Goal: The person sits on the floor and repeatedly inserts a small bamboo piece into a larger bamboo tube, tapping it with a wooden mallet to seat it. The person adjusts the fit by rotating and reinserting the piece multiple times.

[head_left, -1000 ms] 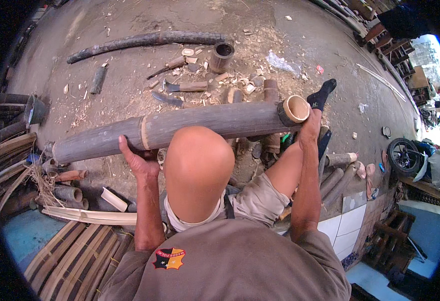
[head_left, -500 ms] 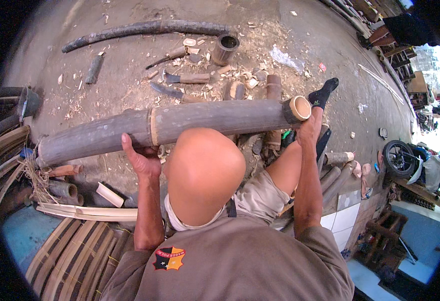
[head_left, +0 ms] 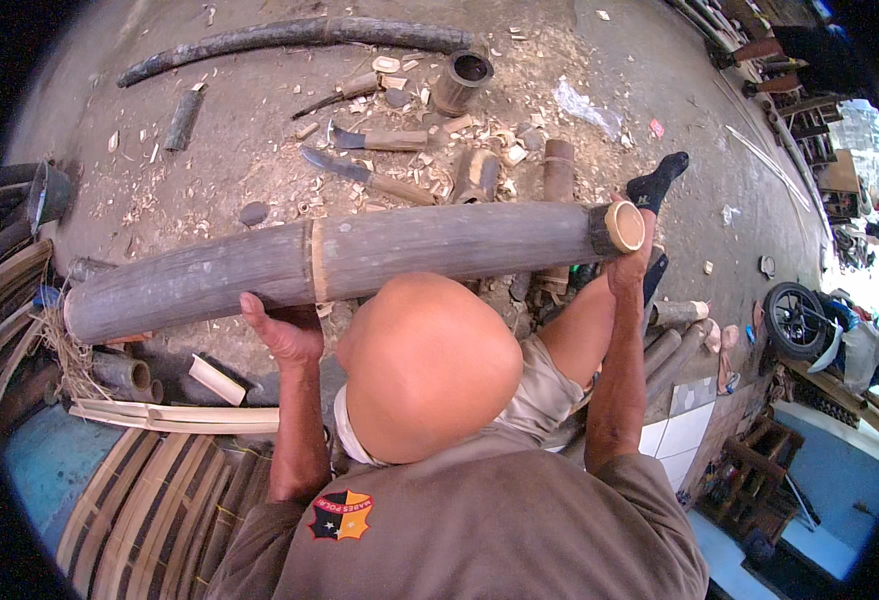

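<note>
A thick grey bamboo pole (head_left: 439, 240) lies across in front of me, held up over the floor, with a pale ring round its middle joint. Its right end carries a narrower collar with a light cut rim (head_left: 625, 227). My left hand (head_left: 289, 335) supports the pole from below left of the ring, thumb up along the near side and fingers hidden beneath. Under the right end, my right hand (head_left: 629, 265) grips it, the fingers partly hidden. My raised bare knee (head_left: 439, 330) is close against the pole's near side.
Beyond the pole lie a long-handled knife (head_left: 369, 175), a hatchet-like tool (head_left: 379, 139), an upright bamboo tube (head_left: 461, 84) and scattered chips. A long dark pole (head_left: 289, 36) rests farther off. Split bamboo strips (head_left: 149, 510) are stacked at lower left; a wheel (head_left: 797, 320) stands at right.
The pole has rolled and shifted a little to the right in my hands, its right end slightly lower in view. My knee has moved right, and the knife handle shows more.
</note>
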`<state>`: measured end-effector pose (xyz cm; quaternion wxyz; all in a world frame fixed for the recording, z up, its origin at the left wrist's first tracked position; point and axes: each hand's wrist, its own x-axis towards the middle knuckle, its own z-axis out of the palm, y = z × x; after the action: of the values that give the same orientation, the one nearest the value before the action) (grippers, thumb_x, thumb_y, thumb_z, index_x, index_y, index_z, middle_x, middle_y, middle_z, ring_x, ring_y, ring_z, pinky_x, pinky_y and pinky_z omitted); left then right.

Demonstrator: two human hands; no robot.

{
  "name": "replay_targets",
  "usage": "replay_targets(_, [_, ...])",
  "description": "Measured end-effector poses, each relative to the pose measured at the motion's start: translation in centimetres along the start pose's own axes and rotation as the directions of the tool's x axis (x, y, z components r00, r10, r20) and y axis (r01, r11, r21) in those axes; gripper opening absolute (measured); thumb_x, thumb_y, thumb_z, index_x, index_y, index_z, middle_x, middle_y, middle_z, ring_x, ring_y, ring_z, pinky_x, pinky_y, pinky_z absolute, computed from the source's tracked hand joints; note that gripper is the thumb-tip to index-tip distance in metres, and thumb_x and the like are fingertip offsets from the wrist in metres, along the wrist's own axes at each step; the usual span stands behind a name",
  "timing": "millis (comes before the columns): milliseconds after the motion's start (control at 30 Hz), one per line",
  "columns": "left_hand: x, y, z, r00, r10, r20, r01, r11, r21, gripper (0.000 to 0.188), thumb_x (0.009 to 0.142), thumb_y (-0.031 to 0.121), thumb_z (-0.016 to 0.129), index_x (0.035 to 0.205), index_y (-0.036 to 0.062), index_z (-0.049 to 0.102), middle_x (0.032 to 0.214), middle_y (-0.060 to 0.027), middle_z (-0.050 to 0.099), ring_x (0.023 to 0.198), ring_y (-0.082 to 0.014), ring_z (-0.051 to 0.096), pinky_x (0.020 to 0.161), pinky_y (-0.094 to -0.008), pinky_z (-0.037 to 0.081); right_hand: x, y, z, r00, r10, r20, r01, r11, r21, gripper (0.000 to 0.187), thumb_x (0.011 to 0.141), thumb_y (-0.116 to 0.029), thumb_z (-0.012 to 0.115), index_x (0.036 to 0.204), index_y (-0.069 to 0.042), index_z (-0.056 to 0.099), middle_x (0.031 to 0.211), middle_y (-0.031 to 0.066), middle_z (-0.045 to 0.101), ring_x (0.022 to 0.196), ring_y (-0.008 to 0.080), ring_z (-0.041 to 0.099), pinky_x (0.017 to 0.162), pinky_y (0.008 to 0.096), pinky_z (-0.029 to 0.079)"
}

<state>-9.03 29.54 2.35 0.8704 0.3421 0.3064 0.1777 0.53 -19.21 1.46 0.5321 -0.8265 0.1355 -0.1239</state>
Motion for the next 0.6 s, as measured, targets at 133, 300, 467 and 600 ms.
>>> replay_targets(133, [0.1,0.1,0.5,1.000,0.024,0.017,-0.024,0.999,0.037,0.108,0.080,0.075,0.073,0.159,0.0124,0.034,0.155,-0.0088,0.045,0.143,-0.0301,0.044,0.120,-0.0501,0.035,0.1,0.2,0.0,1.000,-0.001,0.010,0.001,1.000,-0.003,0.038,0.105,-0.023,0.044,0.134,-0.001,0.055,0.128,0.0138,0.060,0.122,0.0248,0.055,0.105,0.0364,0.043])
replay_targets(300, [0.1,0.4,1.7,0.998,0.021,0.055,-0.024,0.999,0.047,0.107,0.082,0.076,0.069,0.160,0.0127,0.033,0.158,-0.0099,0.043,0.145,-0.0322,0.043,0.120,-0.0517,0.035,-0.2,0.6,0.0,1.000,-0.005,0.012,0.005,1.000,-0.012,0.042,0.106,-0.026,0.043,0.137,0.000,0.055,0.133,0.0153,0.061,0.127,0.0259,0.055,0.109,0.0370,0.042])
replay_targets(467, [0.5,-0.5,1.0,0.998,-0.051,0.025,0.051,0.999,-0.007,0.101,0.086,0.075,0.064,0.161,0.0143,0.034,0.159,-0.0116,0.044,0.148,-0.0365,0.040,0.124,-0.0550,0.029,-0.3,1.5,0.6,1.000,-0.012,0.027,0.012,1.000,-0.013,0.046,0.108,-0.028,0.042,0.141,0.001,0.055,0.139,0.0168,0.061,0.133,0.0270,0.055,0.113,0.0377,0.041])
replay_targets(600, [1.8,-3.5,0.9,0.969,-0.219,0.118,0.225,0.973,-0.040,0.089,0.087,0.073,0.065,0.153,0.0163,0.047,0.149,-0.0089,0.055,0.138,-0.0338,0.050,0.117,-0.0552,0.038,-0.6,5.5,-0.8,1.000,-0.018,0.023,0.020,0.992,-0.126,0.049,0.109,-0.030,0.041,0.143,0.001,0.055,0.144,0.0179,0.062,0.138,0.0278,0.055,0.117,0.0382,0.040])
